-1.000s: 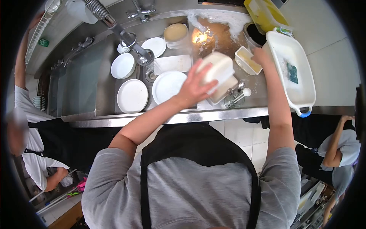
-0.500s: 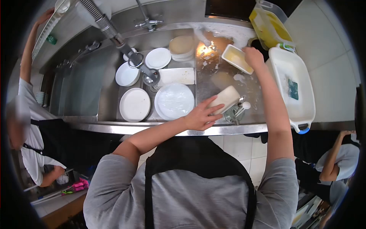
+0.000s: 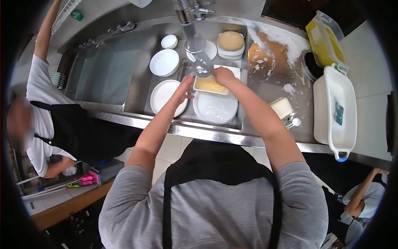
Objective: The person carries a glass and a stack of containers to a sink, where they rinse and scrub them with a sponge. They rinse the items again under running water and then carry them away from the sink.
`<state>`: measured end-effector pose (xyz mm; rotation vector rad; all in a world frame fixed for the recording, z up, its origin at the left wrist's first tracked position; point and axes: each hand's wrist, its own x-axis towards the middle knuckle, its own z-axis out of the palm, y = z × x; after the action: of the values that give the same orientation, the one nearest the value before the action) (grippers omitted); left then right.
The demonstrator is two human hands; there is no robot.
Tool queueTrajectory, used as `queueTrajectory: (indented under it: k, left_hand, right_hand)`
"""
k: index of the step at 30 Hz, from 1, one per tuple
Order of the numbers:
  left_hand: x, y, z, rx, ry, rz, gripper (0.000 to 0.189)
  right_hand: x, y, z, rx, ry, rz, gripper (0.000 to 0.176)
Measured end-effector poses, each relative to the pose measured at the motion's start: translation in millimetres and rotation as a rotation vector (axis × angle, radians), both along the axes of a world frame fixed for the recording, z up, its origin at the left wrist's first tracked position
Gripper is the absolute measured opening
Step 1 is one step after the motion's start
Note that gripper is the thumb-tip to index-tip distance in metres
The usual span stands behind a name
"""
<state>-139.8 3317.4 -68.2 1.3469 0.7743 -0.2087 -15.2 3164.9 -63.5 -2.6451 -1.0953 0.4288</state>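
Note:
In the head view, my right hand [image 3: 224, 76] is closed on the far right corner of a white rectangular dish [image 3: 210, 85] with a yellow inside. The dish is over the sink, right under the spray faucet head [image 3: 203, 67]. My left hand [image 3: 185, 88] is at the dish's left end, its fingers spread along that edge. Below the dish lies a large white plate [image 3: 215, 108] with a wet surface. A round white plate [image 3: 168, 98] sits beside my left forearm. Another cream rectangular dish [image 3: 281, 108] rests on the steel counter, beyond my right forearm.
White bowls [image 3: 164, 63] and a stack of plates [image 3: 231, 44] stand in the sink's back. Foam covers the counter [image 3: 269, 85]. At right are a white tub [image 3: 350, 112] with a green scouring pad [image 3: 338, 113] and a yellow container [image 3: 325, 43]. A co-worker [image 3: 58, 108] stands left.
My right hand has carried the rectangular dish left from the counter to under the spray head. My left hand has let go of the other dish and moved left over the sink. The view has shifted.

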Motion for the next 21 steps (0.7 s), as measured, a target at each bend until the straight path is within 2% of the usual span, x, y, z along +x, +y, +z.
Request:
queueTrajectory:
  k: [2,4,5,7,8,10,11,12,14,15,16,18,19,21]
  left_hand:
    - [14,6,-8,-0.093,0.003,-0.038,0.042]
    - [26,11,-28,-0.509,-0.016,-0.234,0.039]
    - [29,11,-33,-0.463,0.017,-0.228,0.039]
    - [34,12,-50,-0.432,0.014,-0.202,0.040]
    - [36,13,-59,-0.401,0.007,-0.173,0.041]
    - [36,10,-62,-0.466,-0.064,-0.196,0.041]
    - [37,8,-63,-0.529,-0.140,-0.214,0.040]
    - [39,3,-63,-0.533,-0.136,-0.224,0.040]
    - [38,-11,-61,-0.434,-0.335,-0.155,0.039]
    - [37,-15,-57,-0.435,-0.332,-0.158,0.039]
    - [39,-17,-54,-0.499,-0.305,-0.080,0.039]
    - [43,-23,-53,-0.560,-0.277,-0.004,0.038]
    - [45,-26,-61,-0.627,-0.302,0.035,0.037]
    - [49,-25,-80,-0.695,-0.327,0.074,0.038]
  right_hand:
    - [-4,4,-2,0.000,0.052,-0.019,0.019]
    - [-7,7,1,0.008,0.103,-0.103,0.020]
    - [-8,8,1,0.005,0.106,-0.106,0.020]
    - [-10,9,-1,0.356,0.218,-0.176,0.024]
    - [-12,10,-3,0.354,0.221,-0.183,0.024]
    - [-18,14,-4,0.643,0.693,-0.198,0.029]
    - [-19,18,-11,0.783,1.029,-0.177,0.035]
    - [-20,17,-4,0.787,1.025,-0.188,0.035]
    - [-25,12,18,0.673,0.766,-0.188,0.033]
    - [-18,15,7,0.522,0.531,-0.264,0.032]
    - [-13,17,-1,0.524,0.529,-0.267,0.032]
    - [-8,20,-18,0.187,0.226,-0.167,0.031]
    - [-13,28,-40,0.189,0.226,-0.169,0.031]
    - [-28,48,-81,0.380,0.171,-0.235,0.024]
